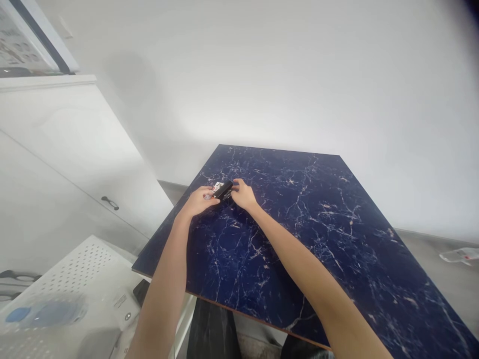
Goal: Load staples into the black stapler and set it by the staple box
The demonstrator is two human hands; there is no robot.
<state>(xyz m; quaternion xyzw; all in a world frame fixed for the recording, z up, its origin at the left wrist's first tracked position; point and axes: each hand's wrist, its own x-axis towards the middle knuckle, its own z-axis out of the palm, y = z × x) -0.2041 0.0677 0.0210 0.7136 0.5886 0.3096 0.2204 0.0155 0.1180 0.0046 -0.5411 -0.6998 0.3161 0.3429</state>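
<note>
A small black oblong object (pixel 223 190) lies at the left part of the dark blue marbled table (pixel 292 214); its exact kind is too small to tell. A white card-like piece with red and dark print (pixel 218 186) shows just behind it. My left hand (pixel 199 201) grips the object's left end, thumb in front and fingers behind. At its other end, my right hand (pixel 244 195) has curled fingers closed on the edge. Some thin light-coloured bits show under the right fingertips, partly hidden.
A white perforated surface (pixel 80 264) stands at lower left, carrying a plastic bottle with a blue cap (pixel 52 313) and a white box (pixel 125 306). Beyond it is a white cabinet (pixel 75 154). A clear plastic item (pixel 460 256) lies at far right. The wall (pixel 277 75) rises behind the table.
</note>
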